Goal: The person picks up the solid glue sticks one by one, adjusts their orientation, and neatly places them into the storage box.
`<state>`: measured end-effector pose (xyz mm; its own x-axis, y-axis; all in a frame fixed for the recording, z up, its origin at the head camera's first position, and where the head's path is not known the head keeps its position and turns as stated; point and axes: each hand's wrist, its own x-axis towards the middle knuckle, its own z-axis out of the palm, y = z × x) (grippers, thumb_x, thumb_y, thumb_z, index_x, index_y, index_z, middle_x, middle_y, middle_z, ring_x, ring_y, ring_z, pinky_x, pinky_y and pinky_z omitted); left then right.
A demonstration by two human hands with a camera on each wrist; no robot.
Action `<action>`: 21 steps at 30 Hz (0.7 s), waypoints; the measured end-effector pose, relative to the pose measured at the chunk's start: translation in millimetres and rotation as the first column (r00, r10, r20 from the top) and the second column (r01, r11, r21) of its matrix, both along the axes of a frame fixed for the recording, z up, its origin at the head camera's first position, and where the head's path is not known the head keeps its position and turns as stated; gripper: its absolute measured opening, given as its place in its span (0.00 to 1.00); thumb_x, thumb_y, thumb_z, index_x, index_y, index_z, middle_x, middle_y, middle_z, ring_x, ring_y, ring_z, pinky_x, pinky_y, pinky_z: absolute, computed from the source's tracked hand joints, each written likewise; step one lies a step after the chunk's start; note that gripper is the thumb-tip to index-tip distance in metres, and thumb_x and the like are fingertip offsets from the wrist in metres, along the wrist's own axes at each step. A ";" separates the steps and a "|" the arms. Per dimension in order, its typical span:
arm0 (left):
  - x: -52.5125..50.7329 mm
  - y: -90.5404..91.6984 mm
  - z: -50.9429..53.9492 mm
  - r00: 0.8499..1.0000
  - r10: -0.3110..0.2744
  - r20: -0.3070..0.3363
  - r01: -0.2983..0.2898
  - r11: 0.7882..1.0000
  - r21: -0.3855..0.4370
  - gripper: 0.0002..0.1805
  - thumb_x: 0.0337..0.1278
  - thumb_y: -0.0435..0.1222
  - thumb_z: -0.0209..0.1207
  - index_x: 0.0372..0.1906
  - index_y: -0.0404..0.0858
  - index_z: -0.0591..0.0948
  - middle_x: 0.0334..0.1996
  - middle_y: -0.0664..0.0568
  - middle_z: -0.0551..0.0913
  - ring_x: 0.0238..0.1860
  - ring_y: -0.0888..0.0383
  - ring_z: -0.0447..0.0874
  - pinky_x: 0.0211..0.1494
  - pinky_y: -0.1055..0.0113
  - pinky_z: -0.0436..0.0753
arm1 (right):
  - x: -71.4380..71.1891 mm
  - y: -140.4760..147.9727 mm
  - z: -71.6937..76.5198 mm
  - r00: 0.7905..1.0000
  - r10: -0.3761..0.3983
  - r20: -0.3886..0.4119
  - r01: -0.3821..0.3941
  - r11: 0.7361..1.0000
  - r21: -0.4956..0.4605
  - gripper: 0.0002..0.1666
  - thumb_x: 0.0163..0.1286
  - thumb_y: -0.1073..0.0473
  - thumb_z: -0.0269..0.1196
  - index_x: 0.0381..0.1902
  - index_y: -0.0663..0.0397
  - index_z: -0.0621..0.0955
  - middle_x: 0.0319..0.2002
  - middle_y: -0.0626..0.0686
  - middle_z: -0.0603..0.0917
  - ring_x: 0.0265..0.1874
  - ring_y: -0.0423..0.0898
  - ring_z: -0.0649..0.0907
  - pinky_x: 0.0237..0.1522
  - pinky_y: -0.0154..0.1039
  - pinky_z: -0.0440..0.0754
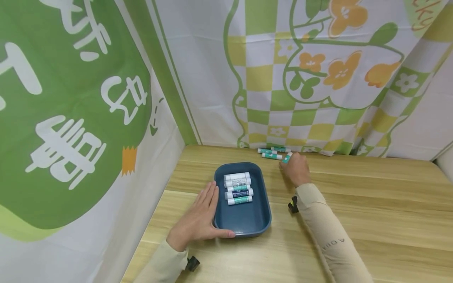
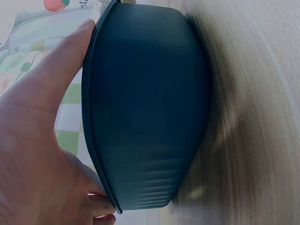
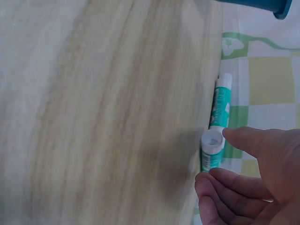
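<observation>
A dark blue tray (image 1: 260, 220) stands on the table with several lip balm tubes (image 1: 240, 200) lying in a row inside it. Along its left side and near rim my left hand (image 1: 198, 220) rests with straight fingers, the thumb on the near edge. In the left wrist view that hand touches the rim above the tray's outer wall (image 2: 145, 93). By the back edge of the table my right hand (image 1: 297, 169) pinches a green-and-white lip balm tube (image 1: 287, 157) between thumb and fingers. Three similar tubes (image 1: 271, 156) lie just left of it.
A patterned cloth (image 1: 262, 86) hangs behind the table's back edge. Another cloth, green and white (image 1: 88, 118), hangs on the left. The wooden table (image 1: 371, 208) extends to the right of my right arm.
</observation>
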<state>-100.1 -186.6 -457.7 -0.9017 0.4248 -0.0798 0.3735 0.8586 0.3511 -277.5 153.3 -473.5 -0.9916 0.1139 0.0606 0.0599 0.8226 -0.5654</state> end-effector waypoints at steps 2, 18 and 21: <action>-0.1 0.0 -0.1 1.000 0.000 0.002 0.000 1.000 0.000 0.80 0.44 0.79 0.63 0.85 0.30 0.41 0.87 0.37 0.34 0.88 0.41 0.31 0.89 0.42 0.47 | -1.1 -0.4 -1.1 1.000 -0.011 0.012 0.011 1.000 0.000 0.19 0.70 0.53 0.69 0.27 0.62 0.80 0.25 0.59 0.82 0.19 0.48 0.81 0.18 0.36 0.77; -0.6 -0.4 -0.8 1.000 -0.005 0.000 0.005 1.000 -0.016 0.80 0.45 0.80 0.61 0.85 0.31 0.40 0.87 0.37 0.34 0.88 0.41 0.32 0.89 0.43 0.48 | -1.3 14.1 0.7 0.997 -0.064 0.041 0.063 0.998 0.022 0.14 0.69 0.59 0.67 0.29 0.64 0.78 0.26 0.60 0.82 0.23 0.51 0.81 0.22 0.42 0.81; -0.7 -0.7 -0.8 1.000 -0.004 0.000 0.004 1.000 -0.014 0.79 0.45 0.80 0.62 0.85 0.31 0.40 0.87 0.37 0.34 0.88 0.41 0.32 0.89 0.43 0.47 | -1.0 22.1 2.8 0.998 -0.056 0.005 0.056 0.998 0.010 0.16 0.66 0.62 0.67 0.21 0.60 0.76 0.19 0.55 0.78 0.19 0.49 0.76 0.19 0.39 0.76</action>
